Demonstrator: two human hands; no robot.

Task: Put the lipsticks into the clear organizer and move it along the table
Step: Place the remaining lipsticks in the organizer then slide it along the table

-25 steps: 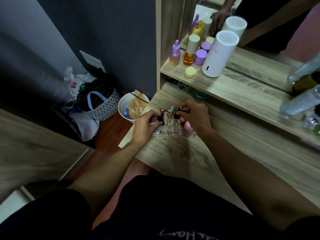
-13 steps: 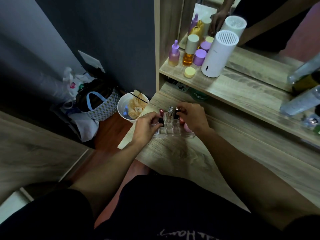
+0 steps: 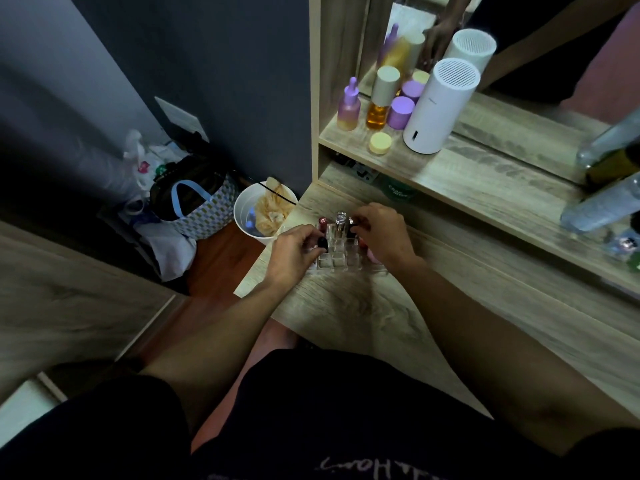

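Observation:
The clear organizer (image 3: 337, 259) sits near the left end of the wooden table (image 3: 346, 306), with several lipsticks standing in its slots. A red-capped lipstick (image 3: 322, 223) and a silver-capped one (image 3: 340, 218) rise at its back row. My left hand (image 3: 294, 252) pinches a black lipstick (image 3: 322, 243) at the organizer's left side. My right hand (image 3: 381, 233) grips a dark lipstick (image 3: 352, 227) at the back right. A pink round item (image 3: 372, 256) shows under my right palm.
A shelf (image 3: 467, 178) above the table carries a white cylinder (image 3: 440, 105), purple and amber bottles (image 3: 377, 105) and a yellow jar (image 3: 380, 143), with a mirror behind. Clear bottles (image 3: 599, 202) lie at the right. Left of the table stand a white bin (image 3: 258, 216) and a patterned bag (image 3: 197, 206).
Both hands and the organizer have shifted slightly toward the back of the table. My fingers stay on the same lipsticks.

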